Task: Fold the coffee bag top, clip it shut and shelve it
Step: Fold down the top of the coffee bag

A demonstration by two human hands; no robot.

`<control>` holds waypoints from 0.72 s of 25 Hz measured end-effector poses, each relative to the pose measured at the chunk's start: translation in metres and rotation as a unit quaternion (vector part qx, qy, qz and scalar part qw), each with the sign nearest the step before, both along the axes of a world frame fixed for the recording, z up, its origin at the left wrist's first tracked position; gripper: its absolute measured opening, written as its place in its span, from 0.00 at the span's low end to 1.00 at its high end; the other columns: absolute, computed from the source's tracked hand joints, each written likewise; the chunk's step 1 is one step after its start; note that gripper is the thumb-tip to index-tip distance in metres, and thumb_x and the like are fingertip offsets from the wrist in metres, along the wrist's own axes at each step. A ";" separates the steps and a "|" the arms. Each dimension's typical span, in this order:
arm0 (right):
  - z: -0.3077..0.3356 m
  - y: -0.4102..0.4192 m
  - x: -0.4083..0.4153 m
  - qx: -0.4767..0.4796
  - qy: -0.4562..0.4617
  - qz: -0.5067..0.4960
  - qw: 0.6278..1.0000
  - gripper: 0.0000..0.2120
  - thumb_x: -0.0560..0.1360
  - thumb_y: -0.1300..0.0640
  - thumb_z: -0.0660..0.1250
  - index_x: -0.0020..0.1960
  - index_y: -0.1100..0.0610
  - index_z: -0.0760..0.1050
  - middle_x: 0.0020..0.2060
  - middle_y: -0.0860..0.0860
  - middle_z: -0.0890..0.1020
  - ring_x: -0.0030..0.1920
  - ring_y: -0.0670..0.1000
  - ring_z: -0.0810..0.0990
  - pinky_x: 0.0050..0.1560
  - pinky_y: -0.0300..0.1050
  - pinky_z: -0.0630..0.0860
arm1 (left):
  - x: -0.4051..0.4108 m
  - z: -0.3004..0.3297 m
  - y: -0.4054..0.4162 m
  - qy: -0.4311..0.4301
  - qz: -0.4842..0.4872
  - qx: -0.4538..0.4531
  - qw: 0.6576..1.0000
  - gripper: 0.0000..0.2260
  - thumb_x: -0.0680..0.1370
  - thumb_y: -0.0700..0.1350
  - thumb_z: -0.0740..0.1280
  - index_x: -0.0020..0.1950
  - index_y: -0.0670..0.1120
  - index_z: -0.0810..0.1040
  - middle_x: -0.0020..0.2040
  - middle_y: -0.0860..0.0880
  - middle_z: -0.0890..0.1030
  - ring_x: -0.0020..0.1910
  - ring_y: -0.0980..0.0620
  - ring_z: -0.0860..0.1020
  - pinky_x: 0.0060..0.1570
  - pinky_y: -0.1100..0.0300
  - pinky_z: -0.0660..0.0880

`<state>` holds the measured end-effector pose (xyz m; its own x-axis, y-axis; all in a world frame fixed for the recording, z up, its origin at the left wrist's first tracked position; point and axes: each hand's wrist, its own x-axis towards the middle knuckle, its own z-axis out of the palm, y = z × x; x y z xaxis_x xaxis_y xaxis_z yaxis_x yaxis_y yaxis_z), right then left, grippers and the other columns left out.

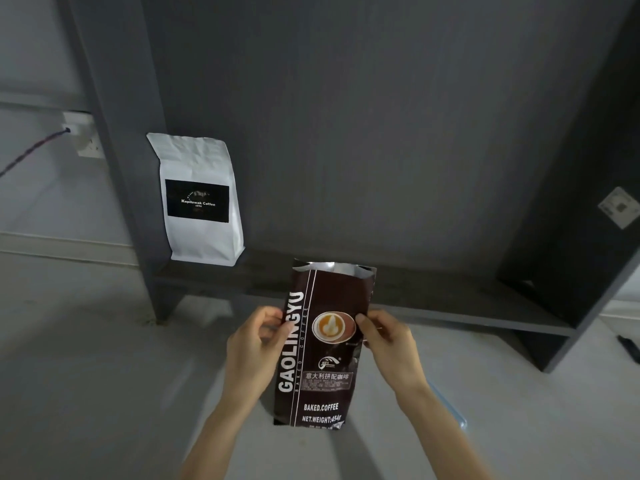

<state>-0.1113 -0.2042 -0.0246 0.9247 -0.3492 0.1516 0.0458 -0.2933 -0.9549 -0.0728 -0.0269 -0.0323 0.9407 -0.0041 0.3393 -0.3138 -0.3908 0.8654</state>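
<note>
A dark brown coffee bag (322, 344) with white lettering and a latte picture stands upright in front of me, held above the pale floor. Its top is open, and the silver lining shows. My left hand (252, 344) pinches the bag's left edge about halfway up. My right hand (389, 344) pinches the right edge at the same height. Behind the bag runs the low shelf board (433, 296) of a dark grey cabinet. A blue strip (448, 405), possibly a clip, lies on the floor under my right forearm, partly hidden.
A white coffee bag (201, 199) with a black label stands at the shelf's left end against the cabinet side. A wall socket (81, 133) with a cable is at the left. A dark object (630, 348) lies on the floor at far right.
</note>
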 end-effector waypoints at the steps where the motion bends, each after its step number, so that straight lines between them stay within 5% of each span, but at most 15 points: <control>1: -0.001 -0.002 -0.002 -0.005 0.000 -0.003 1.000 0.11 0.74 0.56 0.64 0.34 0.45 0.75 0.37 0.46 0.81 0.38 0.42 0.78 0.39 0.36 0.73 | -0.001 -0.001 -0.003 0.003 -0.003 -0.003 1.000 0.05 0.72 0.42 0.69 0.42 0.49 0.74 0.36 0.58 0.78 0.37 0.62 0.77 0.34 0.73 0.71; 5: -0.003 -0.006 0.000 -0.023 -0.009 -0.023 0.999 0.09 0.73 0.55 0.65 0.35 0.44 0.74 0.43 0.43 0.74 0.43 0.39 0.75 0.38 0.27 0.69 | 0.003 -0.003 -0.009 0.021 -0.024 -0.019 0.999 0.05 0.73 0.42 0.67 0.47 0.47 0.73 0.38 0.56 0.78 0.39 0.61 0.77 0.36 0.72 0.70; 10: -0.010 -0.003 0.012 -0.016 -0.011 -0.004 1.000 0.05 0.75 0.56 0.62 0.42 0.54 0.77 0.45 0.53 0.81 0.45 0.48 0.78 0.37 0.31 0.71 | 0.010 -0.004 -0.002 0.053 -0.059 -0.032 0.996 0.16 0.74 0.41 0.66 0.60 0.50 0.70 0.39 0.52 0.79 0.41 0.52 0.79 0.45 0.60 0.73; 13: -0.014 0.001 0.010 0.006 -0.056 -0.022 0.998 0.04 0.74 0.59 0.64 0.41 0.52 0.74 0.40 0.50 0.81 0.39 0.40 0.78 0.35 0.24 0.72 | 0.012 -0.007 0.001 0.061 -0.055 -0.031 0.996 0.14 0.73 0.42 0.67 0.58 0.49 0.73 0.39 0.53 0.80 0.42 0.52 0.79 0.48 0.55 0.73; 18: -0.016 -0.005 0.005 0.012 -0.101 -0.045 0.994 0.12 0.72 0.61 0.66 0.39 0.45 0.67 0.33 0.47 0.80 0.34 0.40 0.79 0.31 0.26 0.73 | 0.013 -0.003 -0.004 0.038 -0.055 -0.016 0.998 0.10 0.72 0.41 0.69 0.51 0.51 0.73 0.35 0.54 0.78 0.37 0.57 0.77 0.37 0.71 0.71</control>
